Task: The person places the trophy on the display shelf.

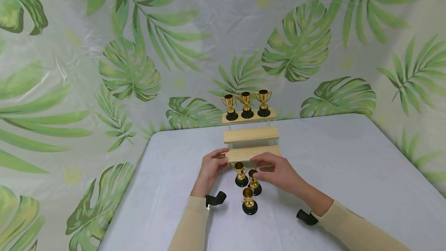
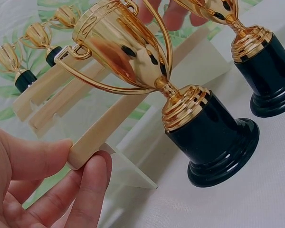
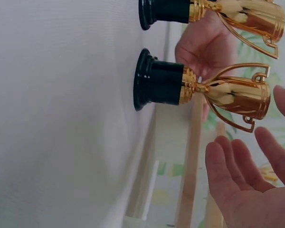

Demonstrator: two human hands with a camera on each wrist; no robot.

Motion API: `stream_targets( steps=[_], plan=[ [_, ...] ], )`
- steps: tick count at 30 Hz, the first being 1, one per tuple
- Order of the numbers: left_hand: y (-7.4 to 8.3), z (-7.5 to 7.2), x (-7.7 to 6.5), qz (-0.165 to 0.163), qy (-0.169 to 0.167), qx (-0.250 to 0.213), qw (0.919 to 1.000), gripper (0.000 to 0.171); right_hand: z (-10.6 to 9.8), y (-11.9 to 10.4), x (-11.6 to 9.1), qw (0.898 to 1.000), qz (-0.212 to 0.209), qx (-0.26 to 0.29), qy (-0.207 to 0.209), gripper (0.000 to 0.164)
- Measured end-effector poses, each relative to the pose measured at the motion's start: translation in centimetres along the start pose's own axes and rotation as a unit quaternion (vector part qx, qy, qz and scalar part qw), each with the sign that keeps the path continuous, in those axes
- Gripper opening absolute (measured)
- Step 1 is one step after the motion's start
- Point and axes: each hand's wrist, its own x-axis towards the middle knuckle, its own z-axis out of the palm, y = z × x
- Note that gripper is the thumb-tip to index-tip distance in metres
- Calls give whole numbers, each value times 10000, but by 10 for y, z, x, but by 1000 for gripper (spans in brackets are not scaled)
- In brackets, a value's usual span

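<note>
My left hand [image 1: 210, 167] pinches the left end of the bottom board [image 1: 254, 152] of a small three-tier wooden display stand. In the left wrist view, the thumb [image 2: 40, 156] lies on one side of the board and the fingers on the other. My right hand [image 1: 280, 171] is beside a gold trophy cup [image 1: 254, 184] with a black base. Its thumb and relaxed fingers are spread around the cup's rim in the right wrist view. A second trophy [image 1: 240, 173] stands close to the stand, and a third trophy [image 1: 249, 200] is nearer to me. All three are upright on the table.
Three more gold trophies [image 1: 246, 105] stand in a row on the top board [image 1: 271, 117]. The middle board [image 1: 251, 134] is bare wood. A white cloth covers the table [image 1: 334, 154]. Behind it hangs a leaf-print curtain [image 1: 216, 30].
</note>
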Motion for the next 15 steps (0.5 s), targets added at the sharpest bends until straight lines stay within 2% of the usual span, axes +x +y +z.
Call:
stream_targets(
  steps=[5, 15],
  plan=[
    [-1, -1, -1, 61, -26, 25, 10000, 36, 1, -6, -3, 9997, -64, 190, -132, 41],
    [-2, -2, 2, 24, -7, 25, 10000, 36, 5, 9, -2, 9985, -112, 353, -394, 38]
  ],
)
